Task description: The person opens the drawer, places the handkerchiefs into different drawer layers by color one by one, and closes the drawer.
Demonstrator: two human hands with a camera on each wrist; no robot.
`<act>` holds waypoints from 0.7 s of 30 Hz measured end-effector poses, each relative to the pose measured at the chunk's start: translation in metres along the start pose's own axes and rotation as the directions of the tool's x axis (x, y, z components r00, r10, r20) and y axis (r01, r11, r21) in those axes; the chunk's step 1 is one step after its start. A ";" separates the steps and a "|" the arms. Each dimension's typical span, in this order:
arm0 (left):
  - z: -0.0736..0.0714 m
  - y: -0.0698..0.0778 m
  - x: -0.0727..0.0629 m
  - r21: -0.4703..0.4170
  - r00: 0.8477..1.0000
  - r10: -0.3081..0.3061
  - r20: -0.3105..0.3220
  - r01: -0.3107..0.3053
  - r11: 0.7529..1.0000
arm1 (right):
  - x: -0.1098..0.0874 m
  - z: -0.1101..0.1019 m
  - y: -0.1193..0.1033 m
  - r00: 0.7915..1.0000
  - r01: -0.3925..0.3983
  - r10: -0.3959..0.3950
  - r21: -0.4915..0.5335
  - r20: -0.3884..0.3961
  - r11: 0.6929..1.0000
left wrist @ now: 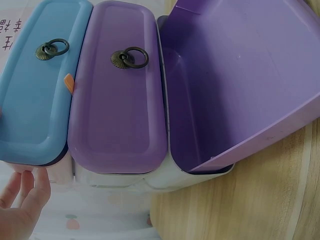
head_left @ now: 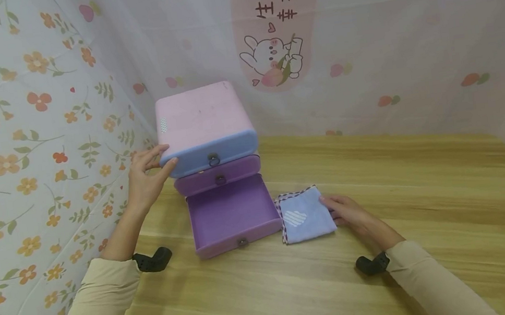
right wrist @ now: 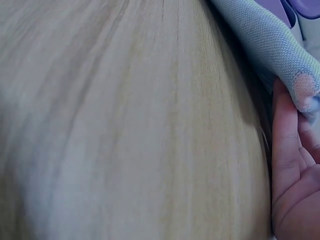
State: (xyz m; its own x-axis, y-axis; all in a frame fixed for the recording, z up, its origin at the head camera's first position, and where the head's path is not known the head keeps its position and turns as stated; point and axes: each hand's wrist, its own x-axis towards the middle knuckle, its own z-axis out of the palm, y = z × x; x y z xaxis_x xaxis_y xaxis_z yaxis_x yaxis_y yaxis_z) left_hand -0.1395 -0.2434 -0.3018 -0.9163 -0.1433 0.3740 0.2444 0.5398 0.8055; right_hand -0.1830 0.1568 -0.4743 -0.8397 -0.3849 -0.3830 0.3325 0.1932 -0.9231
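A small drawer cabinet [head_left: 200,114] with a pink top stands on the table. Its blue top drawer [left wrist: 42,95] and purple middle drawer [left wrist: 117,100] are closed. The purple bottom drawer [head_left: 232,210] is pulled out, its bare floor showing. My left hand [head_left: 146,176] rests against the cabinet's upper left corner, fingers extended along the side and thumb at the front edge. Right of the pulled-out drawer is a folded blue towel [head_left: 309,219] with a checked border and a white striped patch. My right hand [head_left: 349,214] pinches its right edge, thumb on top and fingers underneath.
The wooden table [head_left: 260,298] extends around the cabinet. A flowered curtain [head_left: 20,154] hangs close on the left, and a pale printed cloth [head_left: 385,46] covers the back. Ring pulls [left wrist: 134,58] stick out from the drawer fronts.
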 end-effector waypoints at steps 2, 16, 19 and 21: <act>0.000 -0.001 0.000 0.000 1.000 0.002 -0.003 -0.002 1.000 | 0.001 0.000 0.000 1.000 -0.001 0.001 0.001 0.008 1.000; 0.000 -0.004 0.001 -0.010 1.000 -0.011 0.014 0.011 1.000 | 0.003 0.002 0.003 0.998 0.057 -0.057 -0.060 0.000 0.997; 0.000 -0.004 0.001 -0.010 1.000 -0.016 0.014 0.016 1.000 | 0.002 0.004 0.002 0.998 0.056 -0.058 -0.070 -0.024 0.996; 0.000 -0.004 0.001 -0.010 1.000 -0.016 0.012 0.016 1.000 | 0.002 0.004 0.001 0.998 0.055 -0.058 -0.075 -0.036 0.996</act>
State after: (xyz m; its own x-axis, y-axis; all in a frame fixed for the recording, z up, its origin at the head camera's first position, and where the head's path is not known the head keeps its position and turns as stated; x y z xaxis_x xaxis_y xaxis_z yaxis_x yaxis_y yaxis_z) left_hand -0.1413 -0.2458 -0.3043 -0.9240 -0.1418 0.3552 0.2326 0.5290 0.8161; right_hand -0.1825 0.1523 -0.4761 -0.8724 -0.3631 -0.3273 0.2526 0.2386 -0.9377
